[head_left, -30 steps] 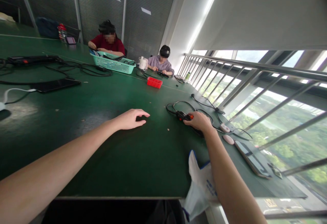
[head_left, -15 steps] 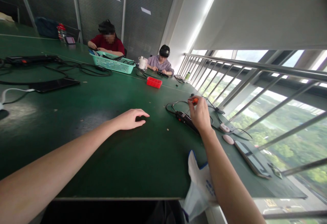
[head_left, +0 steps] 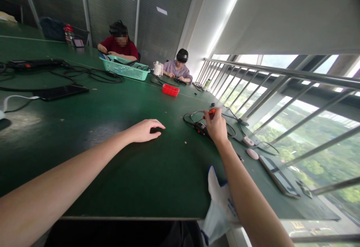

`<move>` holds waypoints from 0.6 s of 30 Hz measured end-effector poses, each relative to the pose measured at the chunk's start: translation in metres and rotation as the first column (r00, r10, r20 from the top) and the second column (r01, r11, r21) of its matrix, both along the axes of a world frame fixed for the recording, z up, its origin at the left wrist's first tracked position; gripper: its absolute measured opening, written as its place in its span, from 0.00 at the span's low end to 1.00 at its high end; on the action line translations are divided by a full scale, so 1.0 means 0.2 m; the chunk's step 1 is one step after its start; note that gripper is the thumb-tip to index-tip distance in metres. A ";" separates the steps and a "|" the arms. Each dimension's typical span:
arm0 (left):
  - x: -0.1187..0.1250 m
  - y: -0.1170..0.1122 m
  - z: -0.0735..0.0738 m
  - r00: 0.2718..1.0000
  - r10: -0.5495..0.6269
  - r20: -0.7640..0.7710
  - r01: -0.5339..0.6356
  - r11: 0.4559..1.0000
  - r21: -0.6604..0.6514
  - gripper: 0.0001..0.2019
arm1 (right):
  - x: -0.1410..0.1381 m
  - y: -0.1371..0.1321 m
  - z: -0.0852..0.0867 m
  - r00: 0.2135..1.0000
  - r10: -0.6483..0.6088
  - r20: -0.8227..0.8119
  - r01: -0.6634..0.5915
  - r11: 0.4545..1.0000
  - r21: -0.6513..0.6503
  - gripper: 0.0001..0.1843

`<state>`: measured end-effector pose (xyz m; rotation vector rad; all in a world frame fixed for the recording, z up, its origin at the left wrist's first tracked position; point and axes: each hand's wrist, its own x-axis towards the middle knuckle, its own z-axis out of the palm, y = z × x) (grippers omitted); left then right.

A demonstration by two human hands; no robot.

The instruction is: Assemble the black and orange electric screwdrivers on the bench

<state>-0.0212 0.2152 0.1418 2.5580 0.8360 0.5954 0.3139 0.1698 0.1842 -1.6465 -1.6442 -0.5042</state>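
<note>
Over the right part of the green table (head_left: 135, 187), my right hand (head_left: 217, 128) is closed around a small orange object (head_left: 211, 114). Fingers hide much of that object, and its exact kind cannot be made out. Just under this hand lies a black corded hand tool (head_left: 201, 128) with a red button, partly covered by the hand and wrist. My left hand (head_left: 144, 130) rests on the tabletop, holding nothing, with its thumb and fingers apart. A white glove (head_left: 221, 202) with blue trim hangs over the table edge beneath my right forearm.
A red tray (head_left: 170, 90) and a mint-green basket (head_left: 126, 70) stand farther back, before two seated people. A phone (head_left: 278, 175) and a pinkish oval object (head_left: 252, 154) lie near the railing (head_left: 281, 73). At left are a black tablet (head_left: 64, 92) and cables.
My right hand has moved slightly left with the orange object, and more of that object shows. My left hand has stayed in place.
</note>
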 end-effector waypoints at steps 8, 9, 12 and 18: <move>0.00 0.00 0.00 1.000 -0.006 0.000 0.006 1.000 0.012 0.20 | -0.05 -0.02 0.04 0.959 -0.247 0.140 0.239 0.968 0.071 0.18; 0.00 0.01 -0.01 1.000 -0.007 -0.001 0.007 1.000 0.010 0.20 | -0.05 -0.02 0.04 0.961 -0.235 0.146 0.227 0.971 0.070 0.19; 0.00 0.01 -0.01 1.000 -0.004 0.001 0.004 1.000 0.006 0.20 | -0.04 -0.02 0.03 0.972 -0.175 0.154 0.167 0.984 0.060 0.18; 0.00 0.01 -0.01 1.000 -0.003 -0.004 0.003 1.000 0.011 0.20 | -0.03 0.00 0.01 0.983 0.150 0.107 -0.158 0.985 0.066 0.17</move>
